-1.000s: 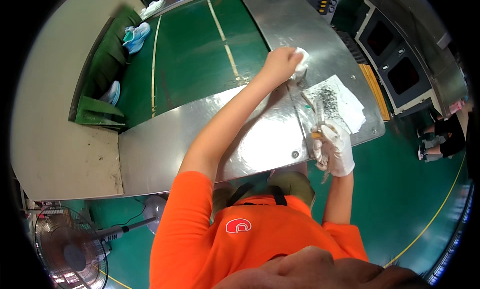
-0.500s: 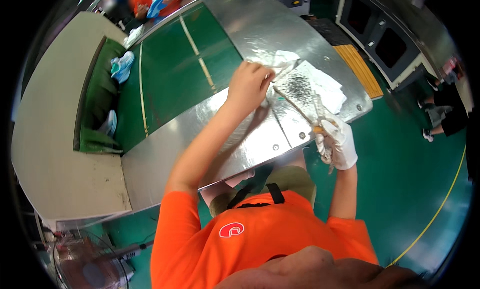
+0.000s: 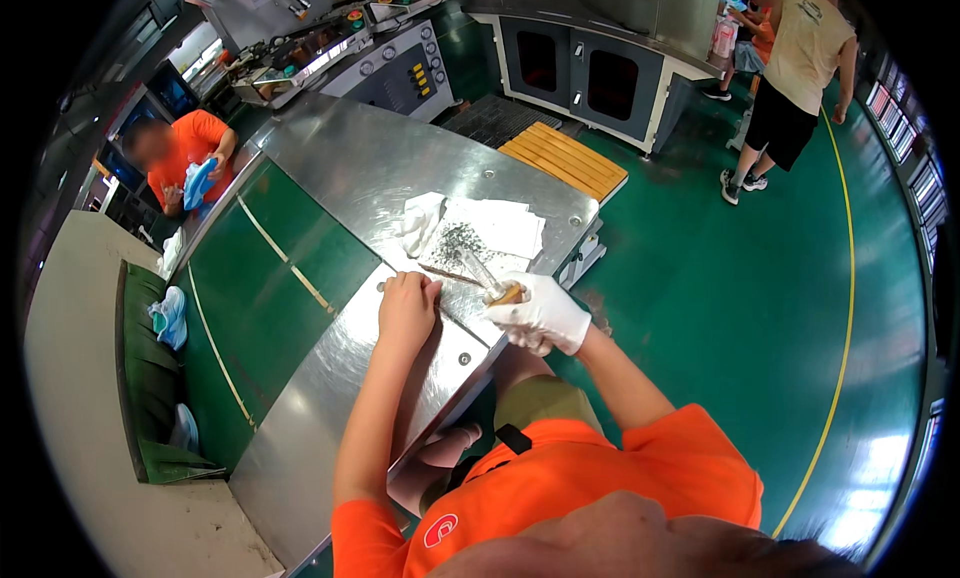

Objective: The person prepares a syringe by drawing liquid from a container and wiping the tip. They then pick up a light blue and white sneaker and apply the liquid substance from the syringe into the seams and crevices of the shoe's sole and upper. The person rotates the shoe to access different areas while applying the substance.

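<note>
My right hand point(image 3: 545, 316), in a white glove, is closed around a slim tool point(image 3: 483, 275) with a pale, shiny shaft and a yellow-brown part near the grip. The shaft points at a white sheet point(image 3: 438, 254) strewn with small dark bits point(image 3: 460, 240). My left hand point(image 3: 405, 313) is bare and rests with curled fingers on the metal table point(image 3: 340, 358), just left of the sheet. Whatever its fingers may hold is hidden. Beside the sheet lie a crumpled white cloth point(image 3: 421, 221) and white papers point(image 3: 512, 225).
A green conveyor belt point(image 3: 270, 308) carries blue shoes point(image 3: 170, 318) on my left. Across it, a co-worker in orange point(image 3: 195, 143) holds a blue shoe. Machines with gauges point(image 3: 400, 73) and a cabinet point(image 3: 575, 73) stand beyond. Another person point(image 3: 800, 78) is at the far right.
My view has swung to the right. My left hand has come down from above the cloth onto the table. My gloved hand has brought the tool nearer the dark bits.
</note>
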`<move>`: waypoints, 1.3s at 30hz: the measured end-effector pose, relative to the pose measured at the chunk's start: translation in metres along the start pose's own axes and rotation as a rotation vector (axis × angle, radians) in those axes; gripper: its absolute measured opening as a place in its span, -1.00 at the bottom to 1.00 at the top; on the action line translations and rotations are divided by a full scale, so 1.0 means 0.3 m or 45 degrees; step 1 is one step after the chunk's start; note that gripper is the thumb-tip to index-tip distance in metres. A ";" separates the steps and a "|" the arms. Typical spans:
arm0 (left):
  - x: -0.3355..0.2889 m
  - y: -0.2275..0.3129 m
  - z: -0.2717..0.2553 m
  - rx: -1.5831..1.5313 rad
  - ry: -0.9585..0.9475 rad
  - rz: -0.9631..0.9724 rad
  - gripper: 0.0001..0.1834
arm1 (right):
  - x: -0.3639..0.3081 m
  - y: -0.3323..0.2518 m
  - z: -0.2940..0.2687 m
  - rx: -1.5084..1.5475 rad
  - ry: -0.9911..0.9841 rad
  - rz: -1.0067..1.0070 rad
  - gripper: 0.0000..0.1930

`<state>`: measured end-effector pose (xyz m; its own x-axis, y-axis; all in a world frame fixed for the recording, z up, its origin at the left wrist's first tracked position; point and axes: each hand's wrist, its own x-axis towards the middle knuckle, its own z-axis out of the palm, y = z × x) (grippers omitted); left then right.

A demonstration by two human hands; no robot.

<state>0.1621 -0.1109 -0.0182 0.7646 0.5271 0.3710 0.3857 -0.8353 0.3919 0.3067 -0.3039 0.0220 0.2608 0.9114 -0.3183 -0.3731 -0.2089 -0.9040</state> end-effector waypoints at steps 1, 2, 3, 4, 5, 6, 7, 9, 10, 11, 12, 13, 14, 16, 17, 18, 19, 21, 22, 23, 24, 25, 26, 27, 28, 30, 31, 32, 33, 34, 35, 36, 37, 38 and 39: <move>-0.017 0.016 -0.015 -0.093 -0.030 -0.017 -0.81 | -0.004 0.004 0.011 0.027 0.038 -0.024 -0.71; -0.042 0.020 -0.038 -0.238 -0.057 0.011 -0.82 | 0.004 0.009 0.018 0.115 0.006 -0.079 -0.64; -0.075 0.037 -0.062 -0.349 -0.083 -0.059 -0.83 | 0.014 0.013 0.044 0.131 0.021 -0.138 -0.63; -0.112 0.073 -0.104 -0.455 -0.108 -0.135 -0.83 | 0.028 0.022 0.082 0.149 0.029 -0.195 -0.63; -0.147 0.096 -0.136 -0.567 -0.133 -0.211 -0.83 | 0.040 0.023 0.110 0.162 0.041 -0.250 -0.62; -0.179 0.097 -0.157 -0.597 -0.153 -0.211 -0.84 | 0.040 0.008 0.128 0.163 -0.051 -0.198 -0.56; -0.212 0.095 -0.179 -0.624 -0.172 -0.210 -0.85 | 0.078 0.039 0.155 0.161 -0.098 -0.248 -0.56; -0.266 0.067 -0.207 -0.673 -0.185 -0.251 -0.85 | 0.078 0.004 0.217 0.041 -0.161 -0.172 -0.58; -0.291 0.051 -0.222 -0.676 -0.176 -0.294 -0.85 | 0.109 0.029 0.240 -0.070 -0.172 -0.323 -0.60; -0.315 0.032 -0.237 -0.683 -0.166 -0.336 -0.85 | 0.142 0.054 0.275 -0.085 -0.219 -0.449 -0.63; -0.340 0.004 -0.246 -0.682 -0.144 -0.360 -0.83 | 0.157 0.064 0.300 0.012 -0.318 -0.373 -0.64; -0.359 -0.017 -0.262 -0.756 -0.143 -0.416 -0.83 | 0.163 0.055 0.330 0.106 -0.419 -0.297 -0.66; -0.378 -0.034 -0.281 -0.830 -0.142 -0.472 -0.83 | 0.177 0.058 0.366 0.046 -0.425 -0.308 -0.68; -0.406 -0.061 -0.303 -0.931 -0.090 -0.545 -0.79 | 0.220 0.056 0.429 -0.011 -0.507 -0.256 -0.66; -0.419 -0.084 -0.309 -0.930 -0.047 -0.555 -0.78 | 0.232 0.045 0.458 -0.013 -0.535 -0.223 -0.66; -0.436 -0.116 -0.314 -0.929 -0.004 -0.565 -0.76 | 0.264 0.051 0.481 -0.017 -0.620 -0.196 -0.66; -0.441 -0.148 -0.308 -0.937 0.028 -0.564 -0.75 | 0.294 0.058 0.499 -0.046 -0.639 -0.228 -0.67; -0.455 -0.188 -0.310 -1.022 0.093 -0.595 -0.71 | 0.338 0.041 0.550 -0.220 -0.710 -0.242 -0.67; -0.469 -0.198 -0.318 -1.056 0.143 -0.636 -0.70 | 0.359 0.040 0.579 -0.245 -0.738 -0.259 -0.68; -0.475 -0.210 -0.323 -1.092 0.191 -0.676 -0.69 | 0.380 0.038 0.603 -0.270 -0.763 -0.277 -0.69; -0.475 -0.226 -0.326 -1.150 0.205 -0.674 -0.69 | 0.400 0.036 0.624 -0.295 -0.785 -0.295 -0.69; -0.480 -0.236 -0.329 -1.151 0.232 -0.689 -0.69 | 0.415 0.042 0.645 -0.350 -0.779 -0.328 -0.69; -0.484 -0.243 -0.339 -1.152 0.256 -0.702 -0.70 | 0.428 0.048 0.663 -0.406 -0.770 -0.361 -0.69; -0.482 -0.244 -0.348 -1.154 0.278 -0.714 -0.70 | 0.436 0.053 0.671 -0.461 -0.757 -0.395 -0.69; -0.484 -0.241 -0.356 -1.169 0.264 -0.756 -0.70 | 0.436 0.068 0.681 -0.517 -0.746 -0.408 -0.70; -0.486 -0.252 -0.345 -1.319 0.246 -0.803 -0.70 | 0.443 0.082 0.676 -0.644 -0.669 -0.596 -0.72; -0.487 -0.245 -0.338 -1.396 0.234 -0.832 -0.70 | 0.444 0.096 0.668 -0.705 -0.630 -0.684 -0.72; -0.489 -0.233 -0.337 -1.454 0.225 -0.877 -0.71 | 0.449 0.109 0.659 -0.706 -0.628 -0.700 -0.73; -0.489 -0.216 -0.342 -1.513 0.215 -0.921 -0.72 | 0.456 0.123 0.647 -0.708 -0.624 -0.716 -0.73; -0.485 -0.200 -0.347 -1.568 0.203 -0.959 -0.73 | 0.458 0.128 0.636 -0.709 -0.618 -0.739 -0.74; -0.487 -0.199 -0.345 -1.582 0.181 -0.961 -0.74 | 0.454 0.131 0.630 -0.712 -0.614 -0.767 -0.72; -0.491 -0.206 -0.343 -1.596 0.159 -0.962 -0.75 | 0.443 0.133 0.629 -0.715 -0.611 -0.794 -0.70; -0.488 -0.214 -0.342 -1.608 0.140 -0.955 -0.77 | 0.438 0.128 0.626 -0.721 -0.608 -0.829 -0.68; -0.486 -0.217 -0.337 -1.640 0.160 -0.965 -0.77 | 0.436 0.129 0.621 -0.730 -0.613 -0.865 -0.67; -0.492 -0.220 -0.341 -1.643 0.138 -0.938 -0.77 | 0.426 0.129 0.624 -0.723 -0.623 -0.830 -0.66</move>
<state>-0.0291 -0.1177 -0.0126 0.5426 0.8157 -0.2005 -0.0974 0.2982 0.9495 0.1590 -0.1293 -0.0002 -0.1807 0.9276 0.3271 0.2277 0.3630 -0.9036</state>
